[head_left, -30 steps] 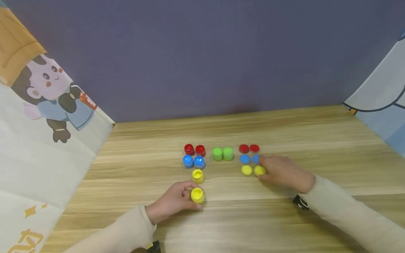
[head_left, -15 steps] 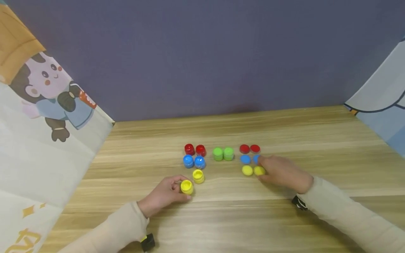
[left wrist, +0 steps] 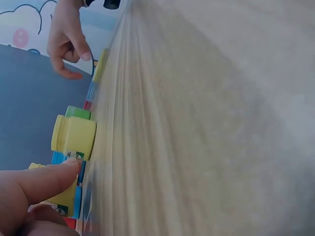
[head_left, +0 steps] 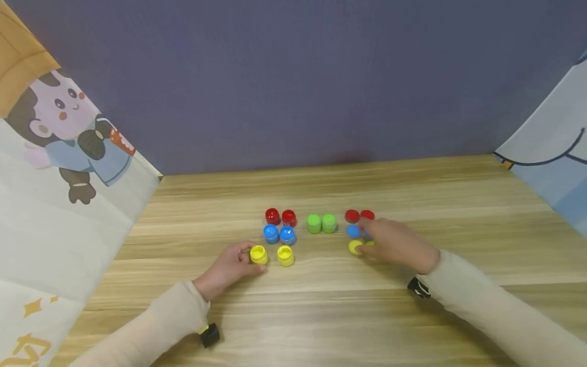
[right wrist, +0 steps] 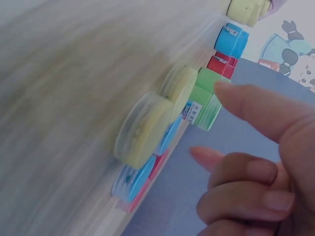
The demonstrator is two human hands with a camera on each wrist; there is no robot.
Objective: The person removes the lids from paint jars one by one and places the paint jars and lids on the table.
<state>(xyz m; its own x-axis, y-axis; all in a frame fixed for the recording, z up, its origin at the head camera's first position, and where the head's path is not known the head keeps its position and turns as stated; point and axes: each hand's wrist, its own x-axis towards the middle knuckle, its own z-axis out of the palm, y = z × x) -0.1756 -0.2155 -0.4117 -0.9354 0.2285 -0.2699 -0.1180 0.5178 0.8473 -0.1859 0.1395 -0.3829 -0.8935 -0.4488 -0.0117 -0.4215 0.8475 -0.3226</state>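
Thumb and fingers of my left hand [head_left: 229,267] hold an uncapped yellow paint jar [head_left: 259,255] upright at the table. Just right of it stands a second uncapped yellow paint jar [head_left: 285,256]. In the left wrist view, my thumb lies along the held jar, partly covering it. My right hand [head_left: 396,242] hovers over the loose lids, thumb and index finger apart with nothing between them. Two yellow lids [right wrist: 147,132] lie beneath it, beside blue lids [head_left: 353,232] and red lids [head_left: 352,216]. In the head view the hand partly hides the right-hand lids.
Behind the yellow jars stand two open blue jars [head_left: 287,235] and two open red jars [head_left: 289,218]. Two green jars [head_left: 314,223] with green tops stand between jars and lids. A dark blue panel [head_left: 321,92] rises behind the wooden table [head_left: 321,326].
My left hand has carried the yellow jar left and farther back, into line with the other yellow jar. My right hand has shifted slightly left and lifted off the right-hand yellow lid.
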